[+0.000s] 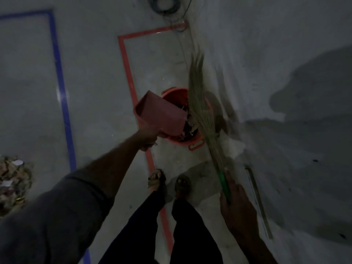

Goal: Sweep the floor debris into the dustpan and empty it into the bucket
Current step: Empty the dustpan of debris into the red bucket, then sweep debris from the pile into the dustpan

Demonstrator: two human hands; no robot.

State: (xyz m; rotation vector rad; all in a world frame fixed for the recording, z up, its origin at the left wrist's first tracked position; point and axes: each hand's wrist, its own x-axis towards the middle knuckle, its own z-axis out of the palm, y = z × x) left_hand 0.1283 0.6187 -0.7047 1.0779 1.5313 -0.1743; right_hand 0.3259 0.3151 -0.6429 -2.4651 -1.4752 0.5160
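Observation:
My left hand (pixel 149 138) grips a pink dustpan (pixel 161 113) and holds it tipped with its mouth over an orange bucket (pixel 176 97) on the floor. Scraps of debris show inside the bucket under the pan's edge. My right hand (pixel 235 199) holds the green handle of a grass broom (pixel 202 109), whose bristles slant up across the bucket's right side towards the wall. A pile of debris (pixel 13 180) lies on the floor at the far left.
Red tape (pixel 128 73) and blue tape (pixel 59 77) mark rectangles on the grey floor. A wall (pixel 276 73) rises right of the bucket. Coiled cables (pixel 163 6) lie at the top. My sandalled feet (pixel 169 181) stand just before the bucket. A thin rod (pixel 257 199) lies along the wall.

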